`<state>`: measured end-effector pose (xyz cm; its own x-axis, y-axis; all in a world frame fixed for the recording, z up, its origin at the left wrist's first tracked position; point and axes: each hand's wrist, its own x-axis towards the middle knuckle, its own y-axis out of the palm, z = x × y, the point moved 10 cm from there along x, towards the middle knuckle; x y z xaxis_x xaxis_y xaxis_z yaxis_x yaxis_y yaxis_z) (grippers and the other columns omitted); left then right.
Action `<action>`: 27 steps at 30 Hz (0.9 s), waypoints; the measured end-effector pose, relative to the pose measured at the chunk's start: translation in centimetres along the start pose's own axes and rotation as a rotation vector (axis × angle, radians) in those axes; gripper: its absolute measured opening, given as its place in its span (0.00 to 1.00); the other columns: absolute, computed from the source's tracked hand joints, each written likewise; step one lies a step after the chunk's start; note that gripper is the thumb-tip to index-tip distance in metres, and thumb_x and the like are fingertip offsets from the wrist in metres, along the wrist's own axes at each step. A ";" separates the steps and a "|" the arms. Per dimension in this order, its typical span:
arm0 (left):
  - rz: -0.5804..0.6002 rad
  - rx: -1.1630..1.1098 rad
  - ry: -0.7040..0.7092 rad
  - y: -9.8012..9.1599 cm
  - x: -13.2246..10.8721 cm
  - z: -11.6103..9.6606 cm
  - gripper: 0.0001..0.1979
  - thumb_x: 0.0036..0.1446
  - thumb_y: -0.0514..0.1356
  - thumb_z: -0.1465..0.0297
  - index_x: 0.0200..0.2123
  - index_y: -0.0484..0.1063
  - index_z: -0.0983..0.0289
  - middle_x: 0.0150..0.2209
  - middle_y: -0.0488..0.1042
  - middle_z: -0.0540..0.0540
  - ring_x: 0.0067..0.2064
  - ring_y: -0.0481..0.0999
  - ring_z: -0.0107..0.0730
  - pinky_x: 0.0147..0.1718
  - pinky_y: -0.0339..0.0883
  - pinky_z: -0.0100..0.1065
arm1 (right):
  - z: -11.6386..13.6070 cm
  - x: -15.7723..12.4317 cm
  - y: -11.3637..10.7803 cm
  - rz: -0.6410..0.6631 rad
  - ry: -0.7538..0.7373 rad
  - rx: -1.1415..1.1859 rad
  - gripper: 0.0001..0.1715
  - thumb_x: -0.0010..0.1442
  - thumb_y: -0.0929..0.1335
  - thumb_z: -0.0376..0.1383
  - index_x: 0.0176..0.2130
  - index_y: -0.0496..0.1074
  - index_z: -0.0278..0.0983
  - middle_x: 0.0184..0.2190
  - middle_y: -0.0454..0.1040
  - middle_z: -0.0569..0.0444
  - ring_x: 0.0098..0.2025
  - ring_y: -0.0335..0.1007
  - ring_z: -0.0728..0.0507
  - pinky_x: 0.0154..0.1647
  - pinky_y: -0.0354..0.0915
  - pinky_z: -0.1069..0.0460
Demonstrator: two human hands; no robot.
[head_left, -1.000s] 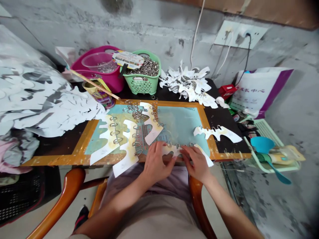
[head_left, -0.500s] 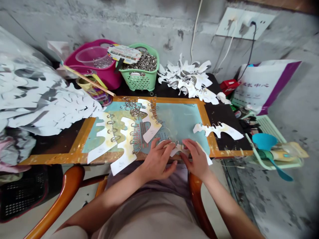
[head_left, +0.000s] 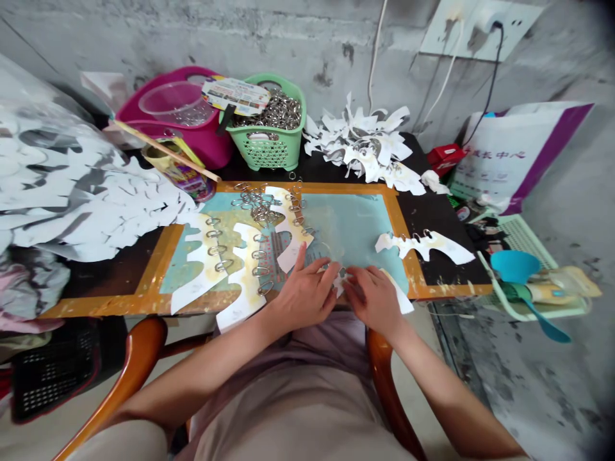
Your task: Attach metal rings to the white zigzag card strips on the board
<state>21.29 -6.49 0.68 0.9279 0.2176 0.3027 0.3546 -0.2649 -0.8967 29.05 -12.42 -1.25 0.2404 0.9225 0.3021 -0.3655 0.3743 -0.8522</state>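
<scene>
My left hand and my right hand meet at the near edge of the board, pinching a white paper cut-out between their fingers. Most of it is hidden by my fingers, and its tail runs out to the right. Metal split rings are threaded along other cut-outs lying on the teal mat left of my hands. Another ringed cut-out lies to the right. A tangle of loose rings sits at the far edge.
An orange-taped board edge borders the mat. Behind it are a green basket of rings, a magenta tub and a pile of cut-outs. A larger heap lies left. Wooden chair arms flank me.
My hands have drawn closer around the cut-out, and my left index finger now points up and away. The whole scene has shifted slightly upward in view as my head tilted down.
</scene>
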 end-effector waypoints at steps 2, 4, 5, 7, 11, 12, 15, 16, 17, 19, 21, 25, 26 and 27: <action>-0.004 0.031 0.017 0.1 0.7 0.1 0.14 0.61 0.53 0.71 0.51 0.65 0.65 0.36 0.79 0.57 0.55 0.71 0.45 0.64 0.34 0.65 | 0.1 0.1 0.1 0.004 -0.005 -0.037 0.07 0.65 0.63 0.33 0.40 0.71 0.37 0.32 0.73 0.49 0.39 0.65 0.39 0.40 0.59 0.45; -0.006 0.064 0.042 0.3 1.2 0.0 0.09 0.62 0.54 0.70 0.45 0.69 0.64 0.36 0.78 0.56 0.53 0.72 0.44 0.64 0.37 0.63 | 0.2 0.0 0.2 0.006 -0.015 -0.094 0.09 0.66 0.62 0.32 0.37 0.71 0.37 0.31 0.71 0.49 0.38 0.63 0.39 0.38 0.57 0.46; -0.008 0.082 0.057 0.4 1.4 -0.1 0.07 0.63 0.54 0.69 0.42 0.70 0.63 0.36 0.78 0.56 0.52 0.72 0.43 0.64 0.38 0.63 | 0.3 0.0 0.3 0.010 -0.021 -0.120 0.09 0.65 0.62 0.32 0.37 0.71 0.37 0.31 0.71 0.49 0.38 0.63 0.39 0.37 0.56 0.45; -0.013 0.120 0.091 0.5 1.6 -0.3 0.07 0.63 0.54 0.70 0.38 0.71 0.63 0.33 0.76 0.55 0.51 0.72 0.42 0.65 0.39 0.62 | 0.3 -0.1 0.5 0.025 -0.033 -0.160 0.09 0.65 0.61 0.31 0.38 0.70 0.36 0.32 0.70 0.48 0.37 0.62 0.39 0.36 0.54 0.45; 0.006 0.206 0.161 0.8 1.5 -1.1 0.09 0.65 0.52 0.70 0.33 0.71 0.63 0.32 0.73 0.54 0.49 0.72 0.40 0.64 0.38 0.64 | 0.3 0.0 0.8 0.089 -0.087 -0.218 0.09 0.66 0.60 0.31 0.39 0.69 0.35 0.32 0.70 0.48 0.37 0.61 0.39 0.36 0.53 0.45; 0.013 0.223 0.171 0.8 1.4 -1.2 0.10 0.65 0.52 0.71 0.34 0.70 0.63 0.32 0.73 0.54 0.49 0.73 0.39 0.64 0.39 0.64 | 0.3 0.0 0.9 0.109 -0.107 -0.227 0.09 0.66 0.60 0.31 0.39 0.69 0.35 0.33 0.70 0.48 0.37 0.61 0.39 0.36 0.53 0.45; 0.027 0.259 0.189 0.9 1.3 -1.5 0.11 0.66 0.49 0.74 0.35 0.70 0.65 0.34 0.73 0.55 0.47 0.73 0.37 0.64 0.43 0.63 | 0.3 -0.1 1.1 0.159 -0.165 -0.223 0.09 0.65 0.61 0.30 0.41 0.70 0.35 0.33 0.70 0.49 0.38 0.61 0.39 0.36 0.53 0.45; 0.035 0.266 0.201 1.0 1.2 -1.6 0.11 0.66 0.49 0.75 0.36 0.70 0.65 0.34 0.73 0.55 0.47 0.73 0.37 0.64 0.45 0.62 | 0.3 -0.1 1.2 0.173 -0.182 -0.216 0.09 0.65 0.61 0.30 0.42 0.70 0.35 0.33 0.70 0.49 0.38 0.61 0.39 0.36 0.54 0.45; 0.045 0.271 0.215 1.0 1.0 -1.7 0.11 0.66 0.49 0.76 0.37 0.71 0.65 0.34 0.73 0.55 0.48 0.73 0.36 0.64 0.46 0.61 | 0.2 -0.2 1.3 0.186 -0.196 -0.213 0.09 0.65 0.62 0.30 0.43 0.70 0.35 0.33 0.70 0.49 0.38 0.61 0.39 0.36 0.54 0.46; 0.059 0.272 0.244 1.1 0.7 -1.9 0.11 0.65 0.49 0.77 0.38 0.71 0.65 0.35 0.74 0.56 0.50 0.72 0.38 0.64 0.47 0.61 | 0.3 -0.3 1.4 0.208 -0.224 -0.221 0.09 0.65 0.63 0.30 0.44 0.71 0.36 0.33 0.70 0.49 0.38 0.61 0.39 0.35 0.54 0.46; 0.066 0.257 0.267 1.0 0.1 -2.1 0.10 0.64 0.50 0.77 0.40 0.71 0.65 0.38 0.76 0.57 0.54 0.71 0.40 0.64 0.47 0.62 | 0.5 -0.6 1.3 0.219 -0.255 -0.240 0.11 0.64 0.63 0.30 0.46 0.71 0.36 0.33 0.71 0.49 0.38 0.61 0.39 0.35 0.54 0.45; 0.078 0.195 0.234 0.6 -1.0 -1.9 0.13 0.64 0.53 0.75 0.50 0.70 0.66 0.49 0.75 0.61 0.60 0.66 0.45 0.64 0.41 0.65 | 1.3 -1.0 0.8 0.215 -0.291 -0.226 0.15 0.65 0.63 0.32 0.51 0.69 0.35 0.40 0.74 0.47 0.43 0.63 0.38 0.40 0.58 0.44; 0.080 0.179 0.217 0.5 -1.2 -1.9 0.15 0.63 0.53 0.73 0.52 0.69 0.66 0.51 0.74 0.61 0.60 0.66 0.45 0.64 0.39 0.66 | 1.4 -1.1 0.6 0.206 -0.283 -0.207 0.15 0.65 0.63 0.33 0.51 0.69 0.35 0.41 0.74 0.46 0.44 0.64 0.37 0.42 0.59 0.43; 0.080 0.164 0.202 0.5 -1.4 -1.8 0.16 0.63 0.54 0.72 0.53 0.69 0.66 0.52 0.73 0.62 0.61 0.65 0.46 0.64 0.37 0.66 | 1.3 -1.1 0.4 0.196 -0.268 -0.174 0.15 0.66 0.63 0.34 0.51 0.70 0.36 0.42 0.75 0.46 0.44 0.65 0.37 0.43 0.60 0.43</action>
<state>20.36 -8.62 0.42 0.9621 0.0059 0.2727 0.2716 -0.1140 -0.9556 27.45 -13.15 -1.31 -0.0714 0.9757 0.2073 -0.2175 0.1876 -0.9578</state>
